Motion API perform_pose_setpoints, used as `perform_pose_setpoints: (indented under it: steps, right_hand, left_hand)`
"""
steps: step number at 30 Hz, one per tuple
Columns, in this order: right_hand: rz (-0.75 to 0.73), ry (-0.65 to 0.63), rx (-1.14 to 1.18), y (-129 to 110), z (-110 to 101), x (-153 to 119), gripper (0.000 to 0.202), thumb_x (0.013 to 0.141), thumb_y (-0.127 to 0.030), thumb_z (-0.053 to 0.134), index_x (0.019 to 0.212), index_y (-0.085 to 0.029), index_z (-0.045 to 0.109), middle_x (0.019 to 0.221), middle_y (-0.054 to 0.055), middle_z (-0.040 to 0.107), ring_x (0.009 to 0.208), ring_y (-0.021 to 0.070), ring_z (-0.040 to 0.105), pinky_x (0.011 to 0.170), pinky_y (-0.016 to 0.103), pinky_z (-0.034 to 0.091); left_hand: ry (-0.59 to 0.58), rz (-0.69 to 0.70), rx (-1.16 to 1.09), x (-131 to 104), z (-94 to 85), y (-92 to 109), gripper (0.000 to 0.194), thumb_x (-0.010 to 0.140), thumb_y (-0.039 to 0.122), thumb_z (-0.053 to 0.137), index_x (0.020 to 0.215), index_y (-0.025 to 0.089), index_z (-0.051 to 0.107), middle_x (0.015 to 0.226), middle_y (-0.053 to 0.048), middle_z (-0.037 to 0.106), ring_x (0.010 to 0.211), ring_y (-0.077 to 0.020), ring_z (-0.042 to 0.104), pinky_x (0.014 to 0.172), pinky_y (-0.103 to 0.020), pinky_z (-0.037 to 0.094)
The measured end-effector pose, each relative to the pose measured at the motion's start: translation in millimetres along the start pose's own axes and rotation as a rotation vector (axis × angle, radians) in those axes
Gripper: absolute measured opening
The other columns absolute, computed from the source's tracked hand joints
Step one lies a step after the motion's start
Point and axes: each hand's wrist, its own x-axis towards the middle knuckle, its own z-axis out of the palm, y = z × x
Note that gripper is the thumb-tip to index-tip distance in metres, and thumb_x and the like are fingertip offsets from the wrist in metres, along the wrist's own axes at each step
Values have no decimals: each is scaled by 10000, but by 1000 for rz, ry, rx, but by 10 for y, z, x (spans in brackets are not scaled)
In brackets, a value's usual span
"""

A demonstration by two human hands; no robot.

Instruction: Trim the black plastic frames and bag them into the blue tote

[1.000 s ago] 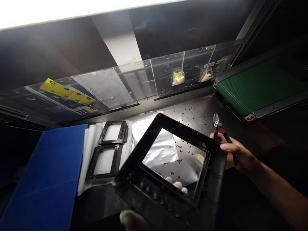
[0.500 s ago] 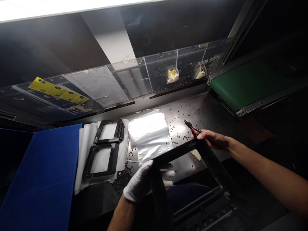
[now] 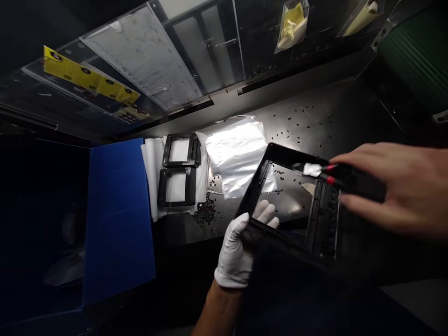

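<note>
My left hand (image 3: 235, 254), in a white glove, grips the near left corner of a black rectangular frame (image 3: 252, 198), thumb on the rim and fingers showing through its opening. The frame is tilted above the metal bench. Bare and slightly blurred, my right hand (image 3: 395, 186) holds black-handled cutters (image 3: 360, 182) with red bands. The cutters' head lies over the frame's far right part, where a bright patch shows; whether they touch it I cannot tell.
Two black frames (image 3: 163, 186) lie on white foam sheets (image 3: 151, 177) at the left. Beside them are silvery bags (image 3: 238, 154) and a heap of small black bits (image 3: 206, 211). A blue box (image 3: 119, 224) stands left; a green conveyor (image 3: 416, 56) is at the far right.
The view has shifted down. The held frame has turned, its opening now facing me more. My right hand has left the frame's far edge, and the cutters now point left over the frame.
</note>
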Motion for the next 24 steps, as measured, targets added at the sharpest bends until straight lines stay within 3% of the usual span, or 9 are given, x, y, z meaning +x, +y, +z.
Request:
perform_pose_setpoints:
  steps: [3, 6, 10, 14, 18, 24]
  right_hand:
    - [-180, -109, -34, -513, 194, -41, 494, 894, -426, 632, 1320, -175, 642, 1184, 134, 708, 961, 291, 673, 774, 427, 509]
    - [-238, -132, -96, -794, 346, 10, 501, 886, -423, 617, 1297, -137, 647, 1210, 162, 682, 1016, 327, 640, 836, 474, 491]
    - [-283, -179, -169, -939, 397, 104, 500, 879, -400, 613, 1274, -96, 653, 1159, 187, 672, 1020, 348, 611, 860, 494, 454]
    - [-316, -212, -185, -1049, 445, 170, 518, 873, -420, 618, 1266, -84, 652, 1146, 201, 670, 1028, 359, 597, 875, 495, 431]
    - [-327, -227, -180, -1141, 495, 193, 516, 862, -405, 603, 1256, -76, 652, 1163, 214, 659, 1041, 368, 588, 906, 521, 423]
    - [-348, -263, -149, -1231, 543, 241, 538, 849, -386, 582, 1292, -86, 636, 1176, 211, 644, 1071, 396, 571, 924, 585, 417]
  left_hand:
    - [58, -1, -53, -105, -29, -100, 173, 863, 312, 784, 970, 177, 767, 1379, -145, 696, 1379, -398, 568, 1229, -612, 347]
    - [82, -18, -71, -178, -31, -165, 310, 876, 377, 756, 1092, 154, 771, 1336, -152, 719, 1394, -387, 554, 1255, -589, 319]
    - [56, 33, -77, -223, -19, -216, 340, 924, 368, 687, 1188, 170, 768, 1210, -119, 778, 1374, -361, 580, 1250, -575, 341]
    - [122, 110, -59, -247, -47, -254, 325, 919, 331, 701, 1214, 211, 769, 1121, -68, 805, 1320, -311, 632, 1245, -488, 382]
    - [190, 145, 8, -272, -172, -320, 420, 929, 369, 688, 1318, 212, 711, 1225, -77, 774, 1345, -304, 609, 1247, -457, 376]
    - [186, 184, 116, -301, -351, -399, 540, 951, 394, 657, 1457, 217, 595, 1420, -101, 671, 1435, -371, 507, 1240, -527, 365]
